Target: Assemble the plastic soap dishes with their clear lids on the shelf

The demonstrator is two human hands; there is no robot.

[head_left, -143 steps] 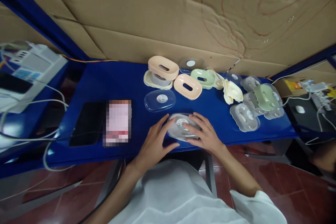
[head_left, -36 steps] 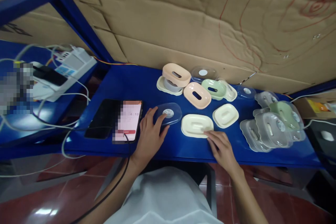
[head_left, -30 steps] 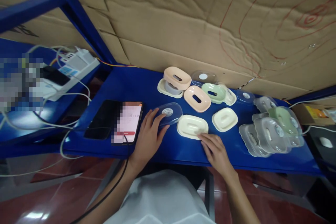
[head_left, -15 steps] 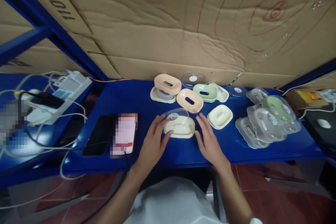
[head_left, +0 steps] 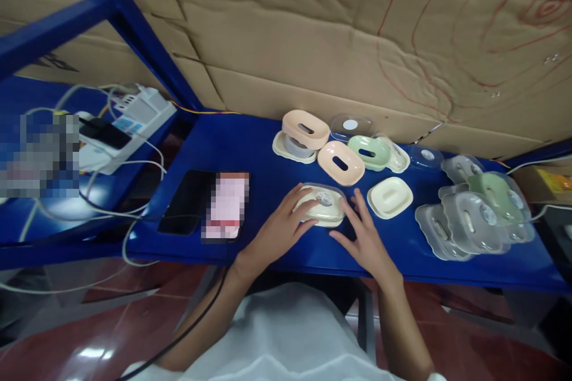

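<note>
A clear plastic lid [head_left: 323, 198] with a round label lies over a cream soap dish base [head_left: 329, 224] in front of me. My left hand [head_left: 286, 220] grips the lid's left end, fingers over its top and side and the thumb along the front edge. At the right end is my right hand [head_left: 361, 232], its fingers spread apart and their tips close against the lid; whether they touch it I cannot tell. Just to the right lies another cream base [head_left: 390, 197]. Behind are a peach oval tray with a slot [head_left: 341, 163] and a green one [head_left: 369, 152].
A peach piece [head_left: 306, 128] sits stacked at the back. Loose clear lids [head_left: 351, 125] lie near the cardboard wall [head_left: 286, 30]. Several lidded soap dishes [head_left: 473, 223] pile up at right. A phone [head_left: 226, 205], a dark slab [head_left: 185, 202] and a power strip [head_left: 149, 107] with cables are at left.
The clear lid has come down from a tilted, offset position onto the cream base. My right hand has moved in against its right end. The whole view has shifted slightly.
</note>
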